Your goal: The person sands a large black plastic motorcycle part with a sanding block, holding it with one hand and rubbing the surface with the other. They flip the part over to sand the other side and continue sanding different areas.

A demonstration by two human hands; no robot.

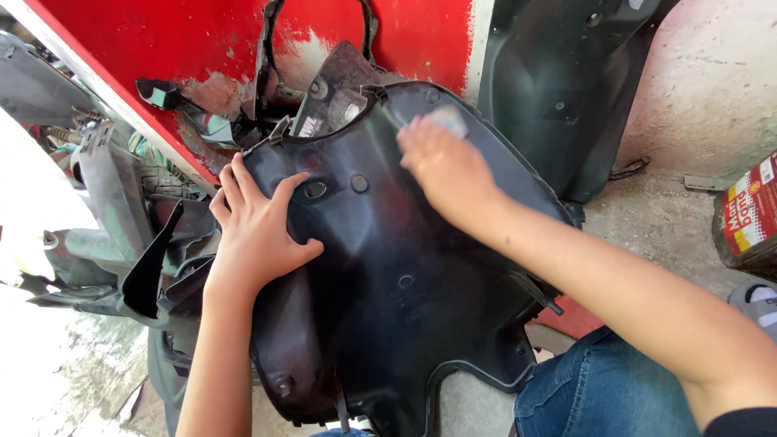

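Note:
A large black plastic scooter body panel [396,275] lies in front of me, leaning against a red wall. My left hand [257,226] rests flat on the panel's left side with its fingers spread, pressing on it. At the panel's upper edge my right hand [443,166] grips a small grey pad [447,120], which sticks out past the fingertips and touches the panel. The pad and fingers look blurred.
More black panels lean on the red wall [162,40] at the back, one [558,89] to the right. Other scooter parts [121,210] pile up at the left. A red-labelled tin [749,214] stands on the concrete floor at the right. My jeans-clad knee [607,388] is at the bottom.

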